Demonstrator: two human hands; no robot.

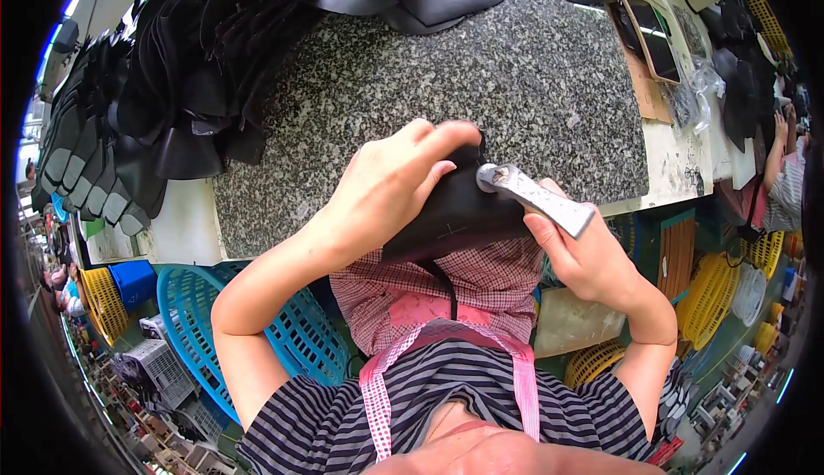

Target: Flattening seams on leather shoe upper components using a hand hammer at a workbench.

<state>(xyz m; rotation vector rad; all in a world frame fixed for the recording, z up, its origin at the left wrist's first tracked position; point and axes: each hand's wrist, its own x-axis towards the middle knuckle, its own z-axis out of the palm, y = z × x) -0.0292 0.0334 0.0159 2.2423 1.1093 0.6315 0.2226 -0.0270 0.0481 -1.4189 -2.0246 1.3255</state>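
Taking the speckled granite slab point(481, 72) on the bench point(184, 226) as the landmark: off its left edge, stacks of black cut pieces point(172, 72) are heaped, some spilling onto the slab's far left corner. Below the slab's near left corner a blue plastic basket point(296, 329) stands. At the slab's near edge, the left hand point(390, 183) is curled down over a black leather piece point(455, 213), fingers pressing on top of it. Just to the right, touching that piece, the right hand point(579, 256) is closed around a grey metal tool point(536, 196), whose round head rests on the leather. Beyond the slab's right edge lies a dark tablet point(657, 37).
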